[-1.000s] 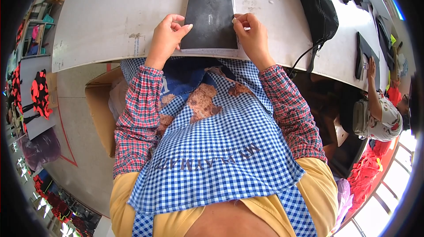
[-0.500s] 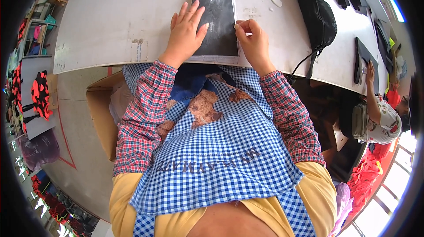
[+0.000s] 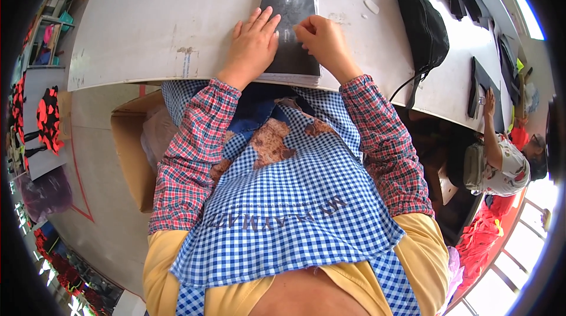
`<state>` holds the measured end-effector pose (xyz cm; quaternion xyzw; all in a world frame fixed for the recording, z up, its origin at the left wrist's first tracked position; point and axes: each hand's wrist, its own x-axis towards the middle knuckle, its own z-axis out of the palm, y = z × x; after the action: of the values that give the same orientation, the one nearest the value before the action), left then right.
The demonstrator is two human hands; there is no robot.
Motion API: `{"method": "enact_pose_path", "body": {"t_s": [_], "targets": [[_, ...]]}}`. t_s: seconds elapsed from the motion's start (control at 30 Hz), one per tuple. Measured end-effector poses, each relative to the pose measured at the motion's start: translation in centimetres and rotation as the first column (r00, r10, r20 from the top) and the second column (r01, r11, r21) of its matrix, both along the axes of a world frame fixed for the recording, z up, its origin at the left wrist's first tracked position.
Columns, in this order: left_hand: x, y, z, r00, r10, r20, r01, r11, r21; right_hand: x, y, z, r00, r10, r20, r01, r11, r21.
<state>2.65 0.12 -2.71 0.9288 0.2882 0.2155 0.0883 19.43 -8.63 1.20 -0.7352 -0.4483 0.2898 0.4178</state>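
A flat dark grey piece with rounded far corners (image 3: 290, 3) lies on the white table (image 3: 147, 21), wrapped in a clear plastic sleeve. My left hand (image 3: 252, 46) rests flat on its left part, fingers spread. At the piece's middle, my right hand (image 3: 321, 38) has its fingers curled and pinched together on the surface. What the fingertips pinch is too small to tell.
A black bag (image 3: 421, 24) with a strap lies on the table to the right. A brown cardboard box (image 3: 132, 151) stands on the floor at my left knee. Another person (image 3: 498, 163) sits at the far right, one hand near a black flat piece (image 3: 476, 83).
My left hand has gone from gripping the piece's near left edge to lying flat on top of it. My right hand has slid inward from the right edge toward the middle.
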Motion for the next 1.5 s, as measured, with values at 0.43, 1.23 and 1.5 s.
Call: {"method": "enact_pose_path", "body": {"t_s": [0.43, 1.23, 1.5], "targets": [[0.2, -0.3, -0.4, 0.999, 0.047, 0.022, -0.047, 0.999, 0.017, -0.6, 1.7, 0.2, 0.922, 0.113, 0.37, -0.088, 0.992, -0.086], [0.3, -0.8, -0.2, 0.995, 0.058, 0.082, -0.057, 0.998, -0.014, 4.3, 8.4, -0.1, 0.998, 0.014, 0.06, -0.009, 0.996, -0.092], [0.3, -0.9, -0.3, 0.996, 0.067, 0.057, -0.066, 0.997, -0.031, 4.6, 10.0, -0.2, 0.952, 0.062, 0.3, -0.015, 0.987, -0.159]]}}
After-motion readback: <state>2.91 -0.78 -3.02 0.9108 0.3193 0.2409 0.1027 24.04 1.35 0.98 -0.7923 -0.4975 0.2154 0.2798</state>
